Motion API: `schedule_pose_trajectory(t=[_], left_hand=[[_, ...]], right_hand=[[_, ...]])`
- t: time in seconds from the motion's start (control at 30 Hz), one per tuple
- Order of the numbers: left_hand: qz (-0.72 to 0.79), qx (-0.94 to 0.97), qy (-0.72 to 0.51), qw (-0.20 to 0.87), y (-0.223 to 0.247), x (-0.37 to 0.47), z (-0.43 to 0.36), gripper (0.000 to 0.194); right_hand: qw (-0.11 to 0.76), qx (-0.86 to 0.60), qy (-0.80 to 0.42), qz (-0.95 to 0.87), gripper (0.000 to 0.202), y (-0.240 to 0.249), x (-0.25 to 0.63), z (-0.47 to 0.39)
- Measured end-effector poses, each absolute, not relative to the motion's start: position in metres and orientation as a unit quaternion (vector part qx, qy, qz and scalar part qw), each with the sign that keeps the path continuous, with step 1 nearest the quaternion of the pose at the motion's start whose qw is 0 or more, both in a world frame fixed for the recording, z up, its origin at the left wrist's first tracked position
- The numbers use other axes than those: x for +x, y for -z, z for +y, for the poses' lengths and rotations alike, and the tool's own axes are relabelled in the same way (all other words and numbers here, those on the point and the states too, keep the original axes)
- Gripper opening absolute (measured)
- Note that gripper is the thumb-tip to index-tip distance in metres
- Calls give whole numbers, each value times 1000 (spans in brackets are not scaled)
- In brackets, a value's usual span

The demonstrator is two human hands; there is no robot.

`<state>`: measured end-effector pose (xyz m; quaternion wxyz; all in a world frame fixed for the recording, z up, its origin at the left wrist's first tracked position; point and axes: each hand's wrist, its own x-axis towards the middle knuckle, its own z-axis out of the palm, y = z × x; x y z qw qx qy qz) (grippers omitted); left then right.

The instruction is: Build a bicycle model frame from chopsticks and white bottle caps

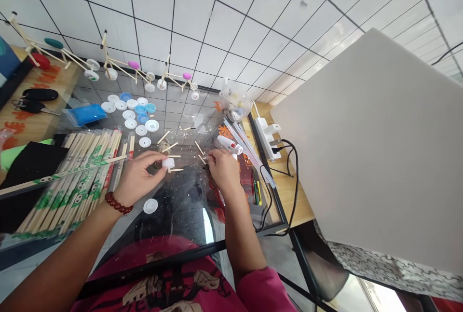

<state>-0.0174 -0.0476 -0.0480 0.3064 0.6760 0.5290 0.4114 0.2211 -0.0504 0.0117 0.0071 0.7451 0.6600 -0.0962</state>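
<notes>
A: So, biggest first: what carries it all?

B: The dark, glossy bench (190, 186), which spreads across the middle of the frame. A bundle of wrapped chopsticks (79, 182) lies at its left side.

A: And the hands?

B: The left hand (139, 177) reaches in from the lower left, the right hand (224, 169) from the lower right. There's a gap between them at frame centre.

A: How are the fingers set?

B: The left thumb and fingers are clamped on a small white block (168, 163), just left of centre. The right fingers are curled, tips low to the bench; whether they grip anything, I cannot tell.

A: Which hand is nearer the block?

B: The left one, touching it. From the right fingers it lies across the gap, toward frame left, at almost the same height.

A: And its long axis?

B: The block looks too stubby to show one clearly. Two thin sticks (176, 170) seem to run from it, though, both pointing frame right, nearly level, toward the right hand.

A: Anything smaller?

B: A short loose stick (201, 159) just beside the right fingertips, slanting from upper left to lower right.
</notes>
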Motion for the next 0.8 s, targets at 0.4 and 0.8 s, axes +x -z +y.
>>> schedule_pose_trajectory(t=[0.4, 0.8], left_hand=[[554, 680, -377, 297, 42, -19, -48, 27], [536, 694, -388, 286, 46, -20, -46, 26]], right_hand=[[68, 742, 81, 662, 32, -6, 207, -67], [64, 720, 122, 680, 27, 10, 195, -30]])
